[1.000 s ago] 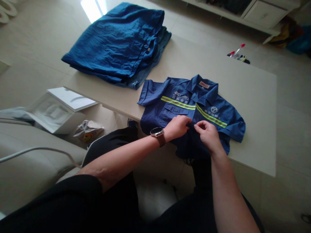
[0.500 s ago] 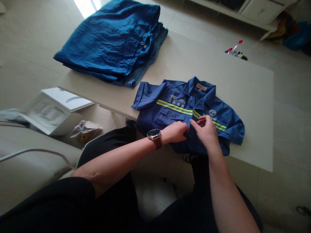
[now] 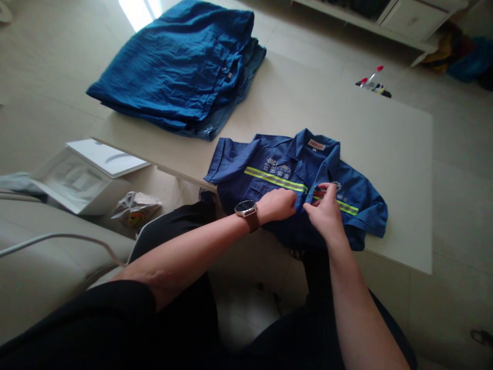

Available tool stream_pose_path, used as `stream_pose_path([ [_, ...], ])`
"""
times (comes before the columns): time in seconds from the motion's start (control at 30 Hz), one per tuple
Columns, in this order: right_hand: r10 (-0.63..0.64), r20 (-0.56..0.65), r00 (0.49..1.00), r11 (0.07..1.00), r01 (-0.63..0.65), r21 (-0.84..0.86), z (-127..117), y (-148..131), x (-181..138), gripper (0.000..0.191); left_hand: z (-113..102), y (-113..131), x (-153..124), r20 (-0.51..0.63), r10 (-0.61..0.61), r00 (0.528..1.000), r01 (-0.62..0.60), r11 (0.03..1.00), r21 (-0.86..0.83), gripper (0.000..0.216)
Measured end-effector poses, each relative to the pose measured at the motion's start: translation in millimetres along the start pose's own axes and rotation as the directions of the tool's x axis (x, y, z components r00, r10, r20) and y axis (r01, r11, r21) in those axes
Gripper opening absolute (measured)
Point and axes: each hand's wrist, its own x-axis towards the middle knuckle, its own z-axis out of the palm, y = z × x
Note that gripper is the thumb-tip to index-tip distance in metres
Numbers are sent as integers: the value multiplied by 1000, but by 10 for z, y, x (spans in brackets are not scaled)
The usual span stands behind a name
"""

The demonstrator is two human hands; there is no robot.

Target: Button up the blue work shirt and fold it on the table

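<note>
R fingers (image 3: 325, 191) pinch 1 shirt (image 3: 298, 172); L fingers (image 3: 288, 199) curled, can't tell grip. Left of both: 1 box (image 3: 110, 191) w/ pale insert (image 3: 75, 176), 1 bag (image 3: 136, 207).

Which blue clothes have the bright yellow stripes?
The short-sleeved shirt under the left hand and right hand. The folded blue pile farther off shows none.

lh (image 3: 278, 204) curled, rh (image 3: 325, 209) fingers bent
</note>
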Motion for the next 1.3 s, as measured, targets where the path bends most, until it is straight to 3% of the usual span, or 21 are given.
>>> stream_pose_path([
  [0.1, -20, 6, 1000, 1000, 20, 14, -7, -13, -26, 63, 59, 11, 112, -111, -28, 993, 27, 1000, -10, 28],
  [0.23, -84, 25, 996, 996, 83, 13, -21, -11, -35, 67, 183, 35, 219, -133, -1, 991, 5, 999, 34, 43],
  [0.4, -126, 45, 991, 991, 127, -30, -38, -2, -41, 46, 257, 52, 266, -151, 19, 988, -13, 999, 39, 35],
  [0.77, -69, 50, 996, 997, 66, 50, -47, -60, -46, 53, 215, 8, 341, -321, 38, 946, -65, 995, -73, 25],
  [0.97, -71, 37, 997, 991, 66, 119, -22, -121, -37, 47, 149, 42, 282, -365, 47, 930, -98, 988, -123, 23],
  [1.13, -84, 38, 996, 986, 77, 145, -16, -150, -53, 55, 136, 10, 282, -380, -36, 924, -76, 958, -276, 25],
  [1.3, -92, 24, 996, 986, 87, 144, -32, -176, -51, 51, 96, 10, 260, -344, -122, 931, -25, 918, -395, 24],
])
